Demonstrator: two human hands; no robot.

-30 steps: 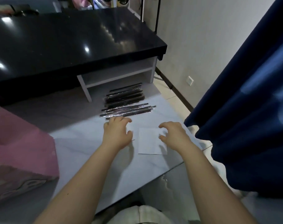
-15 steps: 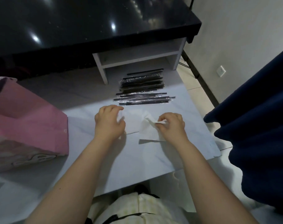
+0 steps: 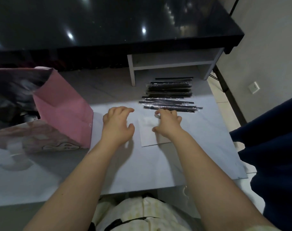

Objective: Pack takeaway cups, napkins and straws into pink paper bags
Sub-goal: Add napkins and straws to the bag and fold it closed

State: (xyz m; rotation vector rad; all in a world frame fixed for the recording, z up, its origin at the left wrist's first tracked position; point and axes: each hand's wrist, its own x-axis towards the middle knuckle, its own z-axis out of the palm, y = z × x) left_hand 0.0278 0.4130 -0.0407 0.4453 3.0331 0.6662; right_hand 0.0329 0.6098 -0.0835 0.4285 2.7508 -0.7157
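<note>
Packing looks early. To the right of the open pink paper bag (image 3: pixel 63 117), the flat white paper napkin (image 3: pixel 147 135) lies unpacked on the pale marble tabletop (image 3: pixel 158 164), with the black plastic-wrapped straws (image 3: pixel 170 94) farther right and beyond. The right hand (image 3: pixel 167 124) rests on the napkin, but I cannot tell whether it pinches it. The left hand (image 3: pixel 117 124) hovers just right of the bag, relaxed and empty. No cups show.

1. the napkin (image 3: pixel 147 136) lies flat on the desk (image 3: pixel 158 165), right of the middle.
2. the straws (image 3: pixel 170 97) lie side by side behind the napkin, in front of the shelf (image 3: pixel 173 61).
3. the paper bag (image 3: pixel 63 117) stands on the desk's left side.
4. the left hand (image 3: pixel 118 125) is just left of the napkin; the right hand (image 3: pixel 167 125) is over it.
5. a curtain (image 3: pixel 275 147) hangs right of the desk.
</note>
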